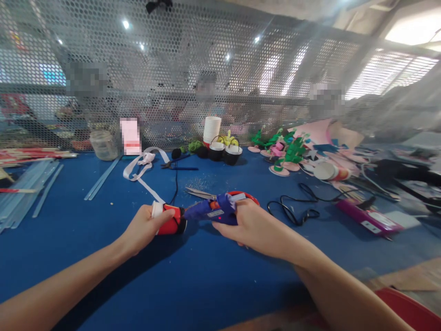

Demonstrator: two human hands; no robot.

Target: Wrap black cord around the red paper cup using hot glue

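On its side over the blue table (193, 285), a small red paper cup (169, 224) with a white rim and a black band at its base is gripped by my left hand (142, 229). My right hand (250, 225) is wrapped around a blue hot glue gun (210, 212), whose tip points left and meets or nearly meets the cup's dark end. A white ribbon (128, 172) trails from behind the cup toward the back. Behind the glue gun lie red-handled scissors (200, 193), partly hidden by it and my right hand.
Clear glue sticks (31, 191) and a jar (103, 146) are at left. Pliers (184, 162), black cups (233, 155) and stacked white cups (212, 128) stand behind. Green craft pieces (292, 154), a black cord (292, 216) and a purple power strip (367, 218) occupy the right.
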